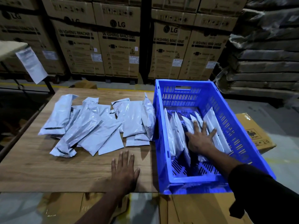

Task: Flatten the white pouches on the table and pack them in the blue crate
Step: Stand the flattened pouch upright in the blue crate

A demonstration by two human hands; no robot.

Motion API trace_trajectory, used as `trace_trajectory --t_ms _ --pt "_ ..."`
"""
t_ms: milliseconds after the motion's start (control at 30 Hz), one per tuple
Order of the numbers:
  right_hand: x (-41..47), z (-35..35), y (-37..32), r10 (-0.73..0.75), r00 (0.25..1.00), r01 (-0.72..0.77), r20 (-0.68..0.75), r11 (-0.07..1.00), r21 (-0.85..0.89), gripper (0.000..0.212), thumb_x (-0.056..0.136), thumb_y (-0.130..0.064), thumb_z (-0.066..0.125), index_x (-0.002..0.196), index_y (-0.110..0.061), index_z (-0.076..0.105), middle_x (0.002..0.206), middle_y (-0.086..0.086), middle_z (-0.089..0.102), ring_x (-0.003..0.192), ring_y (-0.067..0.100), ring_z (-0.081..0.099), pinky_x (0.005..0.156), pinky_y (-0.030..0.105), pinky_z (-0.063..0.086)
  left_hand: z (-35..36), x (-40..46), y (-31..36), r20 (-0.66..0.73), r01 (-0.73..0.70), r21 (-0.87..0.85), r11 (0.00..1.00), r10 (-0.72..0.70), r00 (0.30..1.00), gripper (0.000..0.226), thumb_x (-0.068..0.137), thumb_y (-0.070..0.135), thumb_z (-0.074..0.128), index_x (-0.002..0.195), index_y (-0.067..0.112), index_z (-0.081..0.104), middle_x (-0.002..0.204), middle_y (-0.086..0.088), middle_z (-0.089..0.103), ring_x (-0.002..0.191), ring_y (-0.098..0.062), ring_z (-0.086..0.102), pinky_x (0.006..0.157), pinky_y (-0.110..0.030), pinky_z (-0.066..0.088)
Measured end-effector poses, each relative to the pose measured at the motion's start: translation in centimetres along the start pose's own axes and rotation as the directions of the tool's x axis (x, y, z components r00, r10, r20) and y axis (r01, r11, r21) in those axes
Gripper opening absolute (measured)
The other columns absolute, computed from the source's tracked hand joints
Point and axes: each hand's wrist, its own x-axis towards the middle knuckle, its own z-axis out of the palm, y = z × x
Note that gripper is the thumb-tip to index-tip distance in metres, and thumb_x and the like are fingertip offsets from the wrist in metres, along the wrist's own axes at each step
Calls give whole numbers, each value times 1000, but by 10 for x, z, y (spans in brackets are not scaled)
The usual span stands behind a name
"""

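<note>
While the right hand (200,139) presses flat, fingers spread, on white pouches (178,136) standing in the blue crate (229,126), packing is underway; the left hand (124,168) rests open on the counter (40,167), and should next reach the loose pouches (90,125).

head view | high, close — looking forward-down | over table (48,172)
</note>
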Motion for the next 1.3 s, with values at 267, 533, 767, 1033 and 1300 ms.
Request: trace_trajectory --t_ms 267,533,767,1033,1300 --pt "3 2 20 223 974 -220 -29 971 94 50 87 -44 53 134 -28 44 165 13 -4 144 56 -14 104 82 1 -3 -1 0 -19 -31 33 999 32 999 69 93 55 36 137 9 62 151 -20 48 139 -40 47 116 -54 8" --pt "-1 4 30 179 983 -172 -48 978 114 55 85 -36 58 137 -34 36 161 3 -6 136 51 17 99 71 33 -1 0 0 -50 -43 13 999 43 998 66 92 55 38 139 11 51 150 -20 49 138 -38 44 108 -61 23" --pt "4 11 41 35 999 -32 -37 996 83 62 88 -32 58 143 -36 30 161 -14 -20 146 43 -8 91 76 39 0 0 -3 -21 -21 17 1000 21 1000 75 103 59 11 141 10 54 152 -19 47 140 -38 43 110 -59 19" --pt "2 3 51 -84 993 95 -83 986 139 66 86 -33 64 146 -34 35 163 -11 -9 137 40 17 86 59 52 -1 0 -4 24 -13 28 1000 13 1000 78 102 60 8 140 11 56 153 -17 47 141 -36 41 115 -51 6" --pt "-11 -7 11 -166 964 214 -207 949 231 57 86 -25 63 140 -28 44 164 0 5 130 39 25 79 55 54 -2 -2 0 7 -28 39 999 28 1000 70 89 55 39 139 11 61 152 -17 48 139 -38 46 117 -50 3"
